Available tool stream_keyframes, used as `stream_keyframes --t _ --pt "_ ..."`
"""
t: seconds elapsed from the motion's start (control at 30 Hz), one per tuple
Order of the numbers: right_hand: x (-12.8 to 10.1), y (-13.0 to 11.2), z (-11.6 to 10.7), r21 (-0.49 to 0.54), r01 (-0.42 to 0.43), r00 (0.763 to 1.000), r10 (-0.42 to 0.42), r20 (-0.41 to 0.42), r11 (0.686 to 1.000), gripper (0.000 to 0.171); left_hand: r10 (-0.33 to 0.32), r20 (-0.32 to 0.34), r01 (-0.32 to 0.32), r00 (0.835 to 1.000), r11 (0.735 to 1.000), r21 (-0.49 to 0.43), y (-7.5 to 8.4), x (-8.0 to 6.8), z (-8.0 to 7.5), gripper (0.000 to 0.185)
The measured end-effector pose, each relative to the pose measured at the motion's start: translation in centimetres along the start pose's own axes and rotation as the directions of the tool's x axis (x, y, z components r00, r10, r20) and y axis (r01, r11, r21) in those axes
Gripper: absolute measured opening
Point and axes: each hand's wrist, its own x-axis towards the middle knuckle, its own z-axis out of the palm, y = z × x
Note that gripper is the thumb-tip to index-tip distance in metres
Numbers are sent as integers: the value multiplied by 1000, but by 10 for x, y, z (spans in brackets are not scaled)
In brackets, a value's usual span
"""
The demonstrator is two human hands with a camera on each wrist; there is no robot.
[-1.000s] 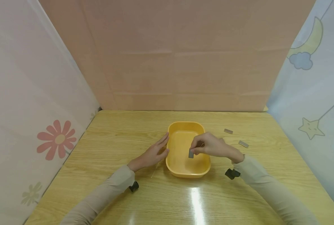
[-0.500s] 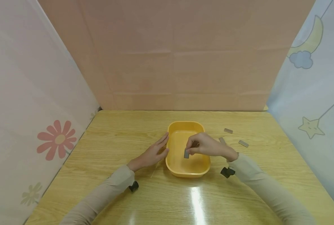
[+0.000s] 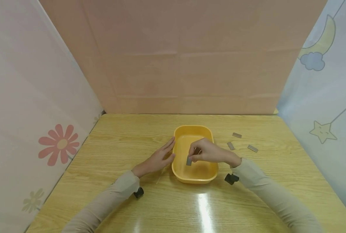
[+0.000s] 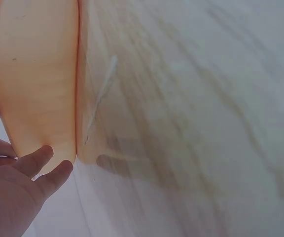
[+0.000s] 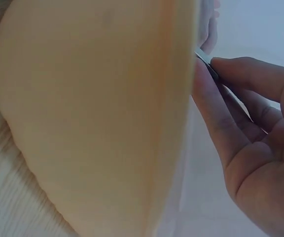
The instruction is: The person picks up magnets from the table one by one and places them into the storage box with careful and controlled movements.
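A yellow plastic basin (image 3: 195, 181) stands mid-table. My right hand (image 3: 208, 152) is over its interior, pinching a small flat grey rectangular piece (image 3: 188, 161) between thumb and fingertips. In the right wrist view, the basin wall (image 5: 92, 108) partly hides the thin piece (image 5: 207, 64), while thumb and finger meet on it. My left hand (image 3: 157, 160) rests against the basin's left side with fingers extended. From the left wrist, its fingertips (image 4: 59, 174) are seen touching the basin's outer wall (image 4: 38, 79).
Right of the basin, three similar flat pieces lie on the wooden table (image 3: 117, 145): a back one (image 3: 237, 135), a near one (image 3: 230, 146) and a right one (image 3: 252, 148). A plain backdrop (image 3: 175, 64) rises behind, with patterned sheets on both sides.
My right hand has shifted left over the basin with the grey piece. A loose piece that was behind that hand now shows on the table. My left hand has stayed put.
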Motion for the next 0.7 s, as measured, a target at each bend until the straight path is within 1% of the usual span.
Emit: stream_keyframes --t 0.23,0.43,0.7 --pt "2 4 7 -17 -6 1000 6 -1 1000 5 1 -3 -1 1000 1000 1 1 1 1 64" --pt "3 7 12 18 10 1000 -11 21 1000 7 -2 -1 2 1000 1000 5 1 1 0 63" --pt "8 11 20 44 -28 999 26 43 999 7 -5 0 5 1000 1000 6 0 1 0 64"
